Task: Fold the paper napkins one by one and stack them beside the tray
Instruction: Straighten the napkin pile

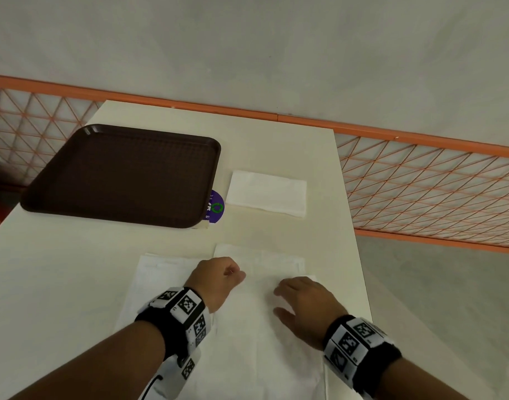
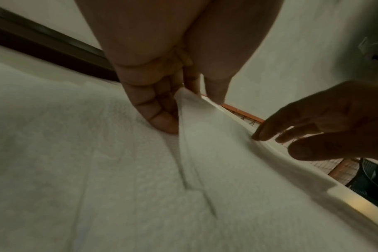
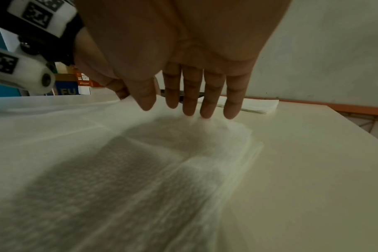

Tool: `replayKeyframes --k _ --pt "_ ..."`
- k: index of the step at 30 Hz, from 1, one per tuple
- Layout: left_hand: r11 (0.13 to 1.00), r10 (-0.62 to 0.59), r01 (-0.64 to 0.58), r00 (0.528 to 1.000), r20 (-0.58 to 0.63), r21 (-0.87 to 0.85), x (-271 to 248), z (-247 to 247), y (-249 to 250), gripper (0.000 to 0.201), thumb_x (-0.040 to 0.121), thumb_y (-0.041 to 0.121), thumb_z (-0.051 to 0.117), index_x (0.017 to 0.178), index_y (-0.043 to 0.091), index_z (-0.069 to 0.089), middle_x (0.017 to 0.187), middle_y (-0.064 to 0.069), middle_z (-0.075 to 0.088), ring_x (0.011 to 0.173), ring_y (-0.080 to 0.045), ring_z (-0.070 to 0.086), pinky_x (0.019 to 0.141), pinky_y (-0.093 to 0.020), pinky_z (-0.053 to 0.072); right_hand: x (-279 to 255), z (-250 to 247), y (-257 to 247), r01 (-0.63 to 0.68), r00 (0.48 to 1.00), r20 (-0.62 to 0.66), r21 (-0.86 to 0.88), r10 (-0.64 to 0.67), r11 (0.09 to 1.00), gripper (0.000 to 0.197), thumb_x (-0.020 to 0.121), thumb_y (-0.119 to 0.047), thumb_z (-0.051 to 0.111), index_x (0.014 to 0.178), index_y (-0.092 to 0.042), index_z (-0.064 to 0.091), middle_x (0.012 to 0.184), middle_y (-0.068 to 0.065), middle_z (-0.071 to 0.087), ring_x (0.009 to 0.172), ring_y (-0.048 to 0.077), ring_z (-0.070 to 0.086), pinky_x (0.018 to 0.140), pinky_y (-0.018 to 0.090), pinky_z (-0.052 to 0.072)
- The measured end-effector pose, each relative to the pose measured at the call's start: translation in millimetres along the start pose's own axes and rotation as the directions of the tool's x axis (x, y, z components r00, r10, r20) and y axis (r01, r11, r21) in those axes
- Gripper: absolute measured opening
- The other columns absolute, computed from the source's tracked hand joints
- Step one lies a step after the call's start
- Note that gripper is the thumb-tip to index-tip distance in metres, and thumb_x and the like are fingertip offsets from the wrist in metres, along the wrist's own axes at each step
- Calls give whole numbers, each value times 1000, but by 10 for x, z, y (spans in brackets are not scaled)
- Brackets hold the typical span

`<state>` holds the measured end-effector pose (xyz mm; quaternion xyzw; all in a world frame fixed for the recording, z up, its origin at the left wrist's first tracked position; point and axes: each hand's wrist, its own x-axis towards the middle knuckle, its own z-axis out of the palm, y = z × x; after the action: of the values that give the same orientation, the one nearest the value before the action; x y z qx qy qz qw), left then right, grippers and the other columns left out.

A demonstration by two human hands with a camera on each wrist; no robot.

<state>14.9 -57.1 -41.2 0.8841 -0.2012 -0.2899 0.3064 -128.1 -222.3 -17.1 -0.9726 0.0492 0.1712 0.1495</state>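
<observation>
Grey wall and orange mesh railing back the scene. Cream rectangular table carries everything, ordered here largest to smallest.

Dark brown rectangular plastic tray sits at far left of the table, nothing on it. A purple round sticker shows partly from under its right edge.

Unfolded white paper napkins lie spread at the near edge, at least 2 sheets overlapping; exact count cannot be told.

1 folded white paper napkin lies just beside the tray's right edge, apart from it. Judgement: this is the start of the stack, so the task is early.

Right hand: fingers straight, held flat, fingertips at the sheet near its far edge. Whether they press or hover just above, cannot tell. Likely purpose: steady the lower sheets.

Left hand: fingers curled, thumb and forefinger pinching a raised ridge of the top napkin, seen in the left wrist view. Likely purpose: peel 1 sheet off for folding.

Risk: thin paper, 2 sheets may lift together.
</observation>
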Motion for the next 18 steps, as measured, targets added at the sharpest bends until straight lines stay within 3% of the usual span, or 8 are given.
replayKeyframes --k 2,5,8,11,13,15,17,18 --pt "1000 24 -24 1000 20 8 -9 26 -9 34 85 46 65 109 21 64 107 9 65 102 -10 59 91 -27 47 48 35 -19 -28 1000 7 -15 28 999 45 98 -42 42 139 -24 44 145 -7 43 135 16 34 111 30 28" --pt "994 50 -52 998 31 94 29 51 -41 35 86 41 65 115 23 63 114 8 63 109 -13 58 96 -29 46 87 81 -27 -66 998 10 -33 66 997 49 97 -42 42 142 -23 40 151 -4 35 140 19 28 114 33 24" --pt "974 95 -83 994 -48 209 95 29 -6 26 93 36 55 112 21 64 113 5 63 108 -16 58 94 -32 47 111 93 -42 -98 995 -5 -40 98 994 51 98 -43 41 144 -23 36 155 -2 27 143 21 21 115 35 20" --pt "909 157 -99 981 -113 405 120 37 30 36 98 36 44 130 20 53 132 2 49 120 -19 46 99 -32 42 117 147 -68 -136 991 5 -38 136 990 56 99 -44 37 149 -22 25 160 0 13 147 23 11 118 40 13" --pt "822 307 -208 946 -105 530 79 94 31 39 100 33 40 135 19 50 142 1 45 130 -22 42 106 -35 38 123 214 -87 -160 987 28 -32 161 987 60 100 -46 26 152 -20 13 162 1 2 149 23 1 119 43 6" --pt "731 463 -369 886 -19 574 21 226 30 41 99 30 37 135 15 51 145 -4 45 135 -27 42 108 -41 37 135 297 -97 -169 985 40 -13 169 986 72 90 -52 1 154 -18 1 162 2 -7 149 24 -8 119 43 1" --pt "674 462 -430 880 111 601 -57 387 -15 47 100 31 28 142 15 43 153 -2 33 142 -25 30 112 -43 28 150 392 -75 -184 981 59 10 183 983 85 76 -53 -15 153 -18 -9 160 2 -17 146 22 -20 116 42 -7" --pt "656 432 -422 890 148 625 -94 439 -48 49 99 32 25 141 16 44 152 -1 34 141 -25 32 110 -44 31 153 434 -60 -187 980 65 9 186 982 85 75 -53 -17 152 -19 -13 159 0 -22 143 20 -25 115 42 -10"
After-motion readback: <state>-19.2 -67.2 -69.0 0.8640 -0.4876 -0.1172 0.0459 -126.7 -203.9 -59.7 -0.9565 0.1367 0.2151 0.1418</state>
